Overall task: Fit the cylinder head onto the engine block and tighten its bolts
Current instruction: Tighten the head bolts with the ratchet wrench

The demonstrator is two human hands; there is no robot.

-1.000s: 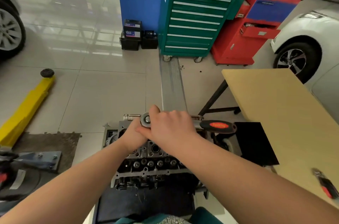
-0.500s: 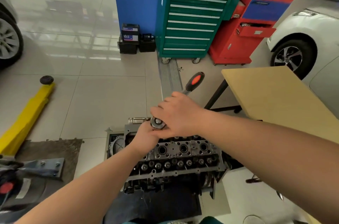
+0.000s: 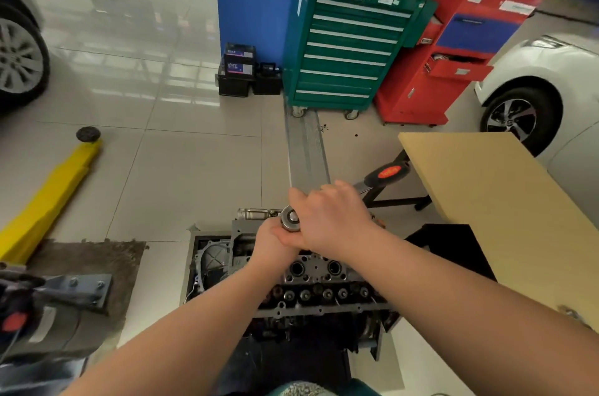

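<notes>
The dark cylinder head sits on the engine block below me, its round bores and valve springs showing. A ratchet wrench stands over its far edge, the round steel ratchet head up and the black-and-orange handle pointing up and right. My right hand grips the wrench shaft just beside the ratchet head. My left hand is curled around the stem under the ratchet head. The bolt and socket are hidden by my hands.
A tan wooden table stands to the right, close to the wrench handle. A yellow lift arm lies on the tiled floor at left. A green tool cabinet, a red cabinet and a white car stand beyond.
The wrench handle swung from pointing right to pointing up, then back toward up-right. Both hands stayed on the wrench over the head's far edge.
</notes>
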